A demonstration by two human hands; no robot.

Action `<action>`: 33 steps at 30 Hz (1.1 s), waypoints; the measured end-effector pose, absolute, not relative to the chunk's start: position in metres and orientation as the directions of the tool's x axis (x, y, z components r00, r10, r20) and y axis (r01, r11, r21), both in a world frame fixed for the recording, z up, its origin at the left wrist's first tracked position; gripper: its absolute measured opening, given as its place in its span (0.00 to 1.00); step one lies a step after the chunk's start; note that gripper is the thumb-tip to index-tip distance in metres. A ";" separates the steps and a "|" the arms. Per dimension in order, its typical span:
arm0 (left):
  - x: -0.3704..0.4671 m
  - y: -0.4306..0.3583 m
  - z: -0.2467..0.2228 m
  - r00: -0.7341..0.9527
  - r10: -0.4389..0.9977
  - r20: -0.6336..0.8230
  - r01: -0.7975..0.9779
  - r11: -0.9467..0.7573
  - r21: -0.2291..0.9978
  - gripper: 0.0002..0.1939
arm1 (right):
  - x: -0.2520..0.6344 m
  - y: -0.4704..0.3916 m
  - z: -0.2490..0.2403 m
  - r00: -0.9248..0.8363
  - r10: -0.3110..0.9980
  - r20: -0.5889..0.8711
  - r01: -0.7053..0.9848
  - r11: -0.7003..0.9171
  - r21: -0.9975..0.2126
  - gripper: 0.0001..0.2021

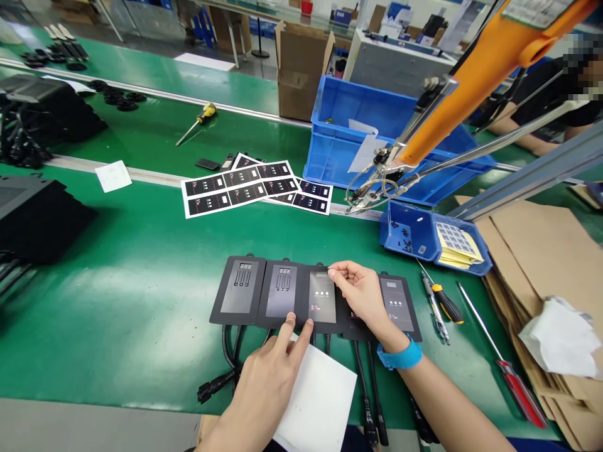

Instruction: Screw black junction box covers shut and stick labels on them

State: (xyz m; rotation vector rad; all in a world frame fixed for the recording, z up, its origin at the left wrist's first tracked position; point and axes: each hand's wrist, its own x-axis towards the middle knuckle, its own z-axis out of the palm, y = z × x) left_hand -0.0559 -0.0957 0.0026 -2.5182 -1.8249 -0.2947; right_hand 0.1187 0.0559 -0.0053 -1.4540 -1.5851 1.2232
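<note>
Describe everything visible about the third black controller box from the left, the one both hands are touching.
The third controller box is a flat black unit lying face up on the green belt in a row of similar boxes. A grey label with three white dots covers its face. The left hand presses its lower edge; the right hand pinches the label's top corner.

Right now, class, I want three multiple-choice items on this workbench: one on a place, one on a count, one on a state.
1. Where do the sticker sheets lie?
A. beyond the row of black units
B. inside the big blue crate
C. on the cardboard

2. How many black units lie in the row by the hands?
A. two
B. five
C. eight

3. What is the right hand doing?
A. gripping a screwdriver
B. resting flat on cardboard
C. pinching the top edge of the label on the third unit

Answers:
1 A, they lie flat on the green belt farther back.
2 B, five side by side.
3 C, the left hand presses its lower edge.
</note>
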 end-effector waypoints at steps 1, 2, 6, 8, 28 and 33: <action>-0.056 -0.096 0.002 0.302 0.939 0.167 0.943 -0.320 0.093 0.40 | 0.119 0.056 -0.006 -0.180 0.980 -0.091 0.414 -0.008 -0.910 0.14; -0.056 -0.096 0.002 0.304 0.938 0.168 0.943 -0.321 0.090 0.40 | 0.120 0.056 -0.007 -0.191 0.980 -0.058 0.459 0.037 -0.888 0.13; -0.055 -0.096 -0.001 0.300 0.941 0.155 0.946 -0.315 0.081 0.40 | 0.120 0.053 -0.007 -0.239 0.970 0.035 0.561 0.168 -0.811 0.08; -0.056 -0.096 0.000 0.294 0.945 0.142 0.949 -0.307 0.077 0.41 | 0.121 0.050 -0.003 -0.310 0.947 0.082 0.663 0.277 -0.695 0.09; -0.120 -0.061 0.080 -0.140 0.870 0.472 0.755 -0.215 0.620 0.23 | 0.231 0.125 0.139 0.397 0.812 0.427 0.306 0.322 -0.896 0.09; -0.167 -0.015 0.050 0.047 0.926 0.375 0.876 -0.219 0.430 0.19 | 0.225 0.219 0.175 0.327 0.867 0.376 0.157 0.342 -0.926 0.24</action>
